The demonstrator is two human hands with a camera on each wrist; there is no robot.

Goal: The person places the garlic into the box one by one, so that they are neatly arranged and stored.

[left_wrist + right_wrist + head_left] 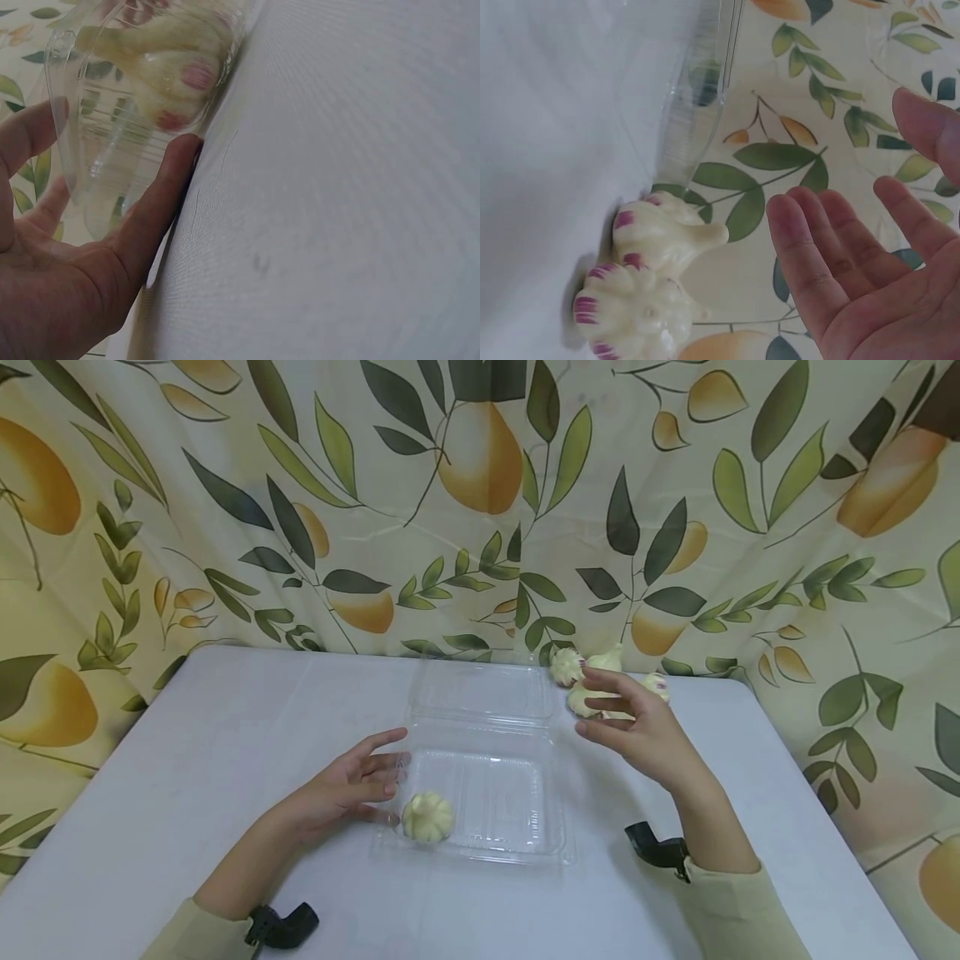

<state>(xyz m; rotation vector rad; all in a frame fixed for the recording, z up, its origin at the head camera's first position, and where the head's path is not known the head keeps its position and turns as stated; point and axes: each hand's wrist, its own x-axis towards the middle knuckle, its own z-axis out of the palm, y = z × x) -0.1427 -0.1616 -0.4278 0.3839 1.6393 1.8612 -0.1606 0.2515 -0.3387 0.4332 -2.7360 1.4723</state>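
A clear plastic clamshell box (pixel 480 852) lies with its lid (pixel 480 693) laid back on the white table. In the near left corner of its base sits one pale garlic bulb (pixel 428 817), seen through the plastic in the left wrist view with purple patches (pixel 197 76). My left hand (pixel 345 789) touches the box's left side with extended, slightly bent fingers. Over several garlic bulbs (pixel 567 667) at the table's back edge, my right hand (pixel 645 727) hovers with fingers spread. In the right wrist view that hand (pixel 870 277) stands apart from the glossy bulbs (pixel 634 315).
The white table (pixel 187 760) runs back to a curtain (pixel 480 568) printed with fruit and leaves. Each wrist wears a black camera mount (pixel 660 847). The raised lid stands close to the left of the group of bulbs.
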